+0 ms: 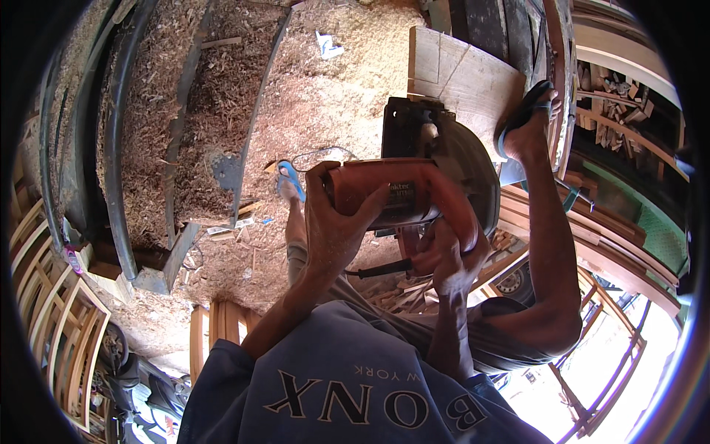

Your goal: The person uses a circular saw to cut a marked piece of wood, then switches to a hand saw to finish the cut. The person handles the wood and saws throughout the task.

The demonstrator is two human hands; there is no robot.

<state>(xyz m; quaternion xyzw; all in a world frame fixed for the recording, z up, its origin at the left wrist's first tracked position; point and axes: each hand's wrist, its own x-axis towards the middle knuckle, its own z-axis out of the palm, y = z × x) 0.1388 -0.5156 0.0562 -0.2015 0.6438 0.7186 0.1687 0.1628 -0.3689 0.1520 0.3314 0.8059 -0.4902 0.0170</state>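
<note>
Gripping the orange circular saw (414, 189) with both hands, fingers (370, 207) clamped around it, risks kickback if the foot-pinned board (462, 78) shifts.

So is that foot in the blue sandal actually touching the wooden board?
Touching. The head view shows the sandalled foot pressed flat on the wooden board, beside the circular saw.
</note>
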